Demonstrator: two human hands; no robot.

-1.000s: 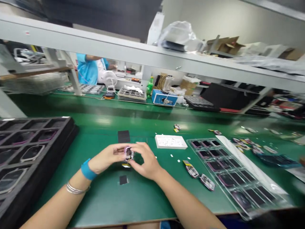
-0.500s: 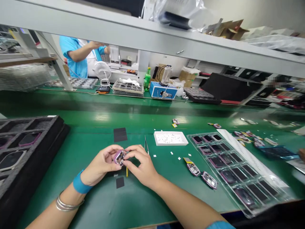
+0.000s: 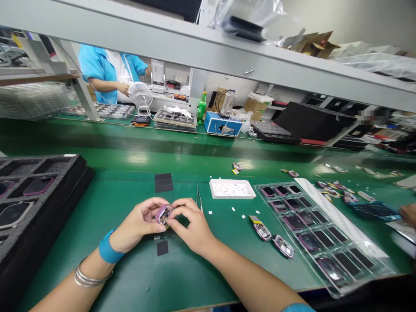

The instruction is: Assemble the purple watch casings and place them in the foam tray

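A small purple-rimmed rounded casing was held just above the green surface, its inner face tilted up toward the head camera, seemingly so that its inside stayed in sight. The left hand cradled it from one side with curled fingers, while the right hand pinched the opposite edge between fingertips and thumb. The two hands almost met around it. Both forearms angled inward from the lower corners, with a blue wristband and silver bangles on the left arm.

Supplies seemed laid out within easy reach. Slim metal tweezers lay just beyond the right hand, beside a shallow white rectangular tray scattered with tiny white pieces. Square black pads lay ahead of the hands and near the left wrist. Two loose casings sat to the right, next to a clear plastic blister tray of dark-faced parts. A black foam tray with rectangular pockets lay to the left.
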